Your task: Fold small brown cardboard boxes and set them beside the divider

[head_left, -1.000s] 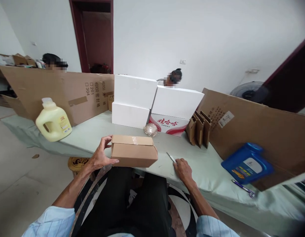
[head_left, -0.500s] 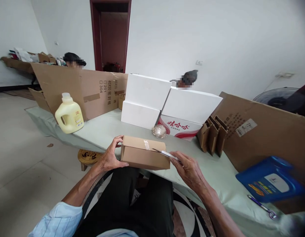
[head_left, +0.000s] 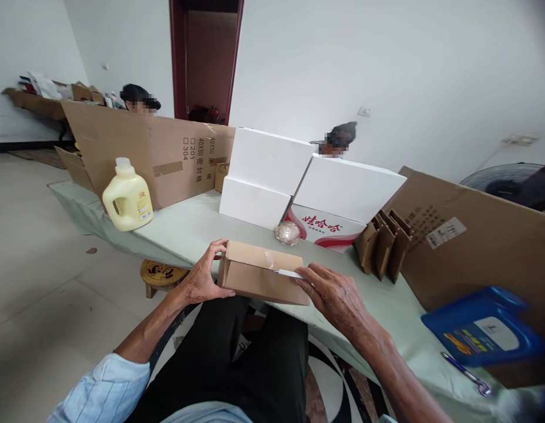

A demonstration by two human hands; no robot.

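A small taped cardboard box [head_left: 263, 275] lies at the near edge of the pale green table [head_left: 197, 223], tilted a little toward me. My left hand [head_left: 205, 276] grips its left end, thumb under and fingers over the top. My right hand [head_left: 334, 294] is closed on a thin white-handled knife [head_left: 286, 272], whose blade lies against the box's top right edge near the clear tape.
Behind the box are a small plastic-wrapped ball [head_left: 287, 232], stacked white foam boxes [head_left: 272, 170], a red-and-white printed carton [head_left: 322, 226] and folded brown boxes [head_left: 384, 244]. A cream jug [head_left: 127, 197] stands left, a blue jug [head_left: 486, 326] and scissors [head_left: 466, 371] right. Cardboard sheets [head_left: 149, 153] screen two people.
My right hand picked the knife up from the table and brought its blade onto the box's top edge. The left hand kept hold of the box, which tilted slightly.
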